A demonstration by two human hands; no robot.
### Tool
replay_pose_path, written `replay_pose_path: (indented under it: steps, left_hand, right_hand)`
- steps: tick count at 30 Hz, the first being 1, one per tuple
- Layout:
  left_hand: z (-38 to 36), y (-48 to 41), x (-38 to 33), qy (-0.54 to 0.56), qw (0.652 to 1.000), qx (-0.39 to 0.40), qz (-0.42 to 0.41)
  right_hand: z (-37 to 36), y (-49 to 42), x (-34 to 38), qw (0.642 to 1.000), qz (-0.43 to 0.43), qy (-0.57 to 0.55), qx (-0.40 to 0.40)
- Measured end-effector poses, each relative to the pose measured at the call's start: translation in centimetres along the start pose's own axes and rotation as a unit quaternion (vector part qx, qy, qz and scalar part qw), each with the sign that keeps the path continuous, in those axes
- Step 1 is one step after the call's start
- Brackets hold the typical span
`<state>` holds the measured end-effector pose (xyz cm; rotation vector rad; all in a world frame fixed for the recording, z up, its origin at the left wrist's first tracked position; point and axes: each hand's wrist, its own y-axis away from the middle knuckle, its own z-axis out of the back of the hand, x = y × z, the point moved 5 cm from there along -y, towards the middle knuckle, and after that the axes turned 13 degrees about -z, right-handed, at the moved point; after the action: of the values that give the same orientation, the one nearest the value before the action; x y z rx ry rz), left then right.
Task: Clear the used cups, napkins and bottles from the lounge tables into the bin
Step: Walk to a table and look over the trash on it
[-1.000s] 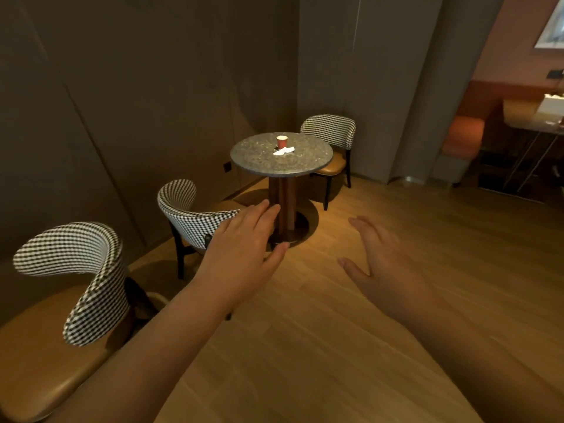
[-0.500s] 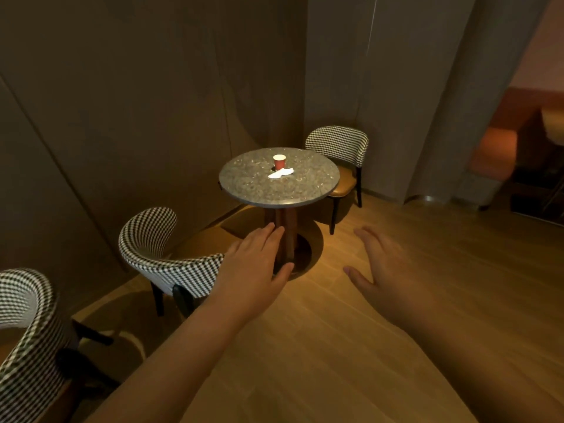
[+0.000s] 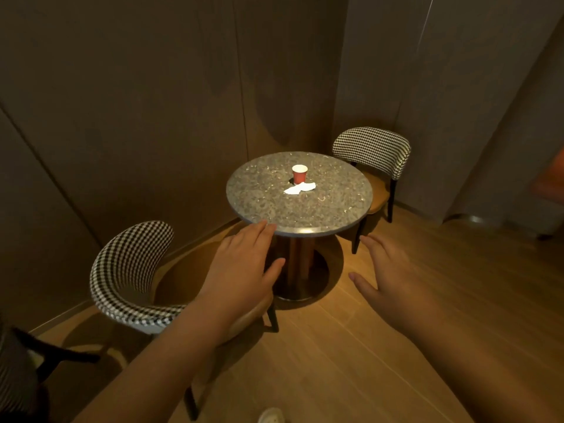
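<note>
A small red paper cup [image 3: 299, 174] stands upright near the middle of a round speckled stone table [image 3: 268, 206]. A crumpled white napkin [image 3: 300, 188] lies just in front of the cup, touching or nearly touching it. My left hand [image 3: 244, 270] is stretched forward with straight fingers, its tips in line with the table's near edge, holding nothing. My right hand [image 3: 387, 276] reaches out flat beside the table's pedestal, also empty. Both hands are well short of the cup. No bin is in view.
A houndstooth chair [image 3: 134, 270] stands at the table's near left, partly under my left arm. Another houndstooth chair [image 3: 374, 148] stands behind the table at the right. Dark wall panels close the corner. Wooden floor [image 3: 457, 300] stretches to the right. A third chair's edge [image 3: 18, 370] shows bottom left.
The table, cup and napkin have come closer and lower in view as I walked toward them. Both hands stayed stretched out and empty, now near the table's edge.
</note>
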<state>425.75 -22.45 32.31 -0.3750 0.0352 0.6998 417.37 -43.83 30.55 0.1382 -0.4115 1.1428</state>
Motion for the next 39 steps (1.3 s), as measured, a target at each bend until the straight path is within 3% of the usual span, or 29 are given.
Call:
replay_pose_path:
  steps: [11, 17, 26, 39]
  left_hand:
    - [-6.8, -17.7, 15.4, -0.024, 0.999, 0.018, -0.023]
    - [-11.0, -25.3, 19.7, -0.014, 0.999, 0.033, -0.033]
    - [-18.6, -36.7, 26.0, -0.004, 1.0, -0.026, -0.001]
    - [-29.9, -48.3, 32.0, 0.041, 0.998, 0.041, 0.033]
  right_hand:
    - [-6.0, -20.9, 2.0, 0.999, -0.025, 0.044, 0.019]
    - [-9.5, -29.9, 1.1, 0.997, -0.033, 0.047, 0.048]
    - [-15.8, -46.1, -2.1, 0.996, -0.016, 0.032, 0.081]
    - [-25.0, -63.1, -5.8, 0.981, 0.037, 0.055, 0.182]
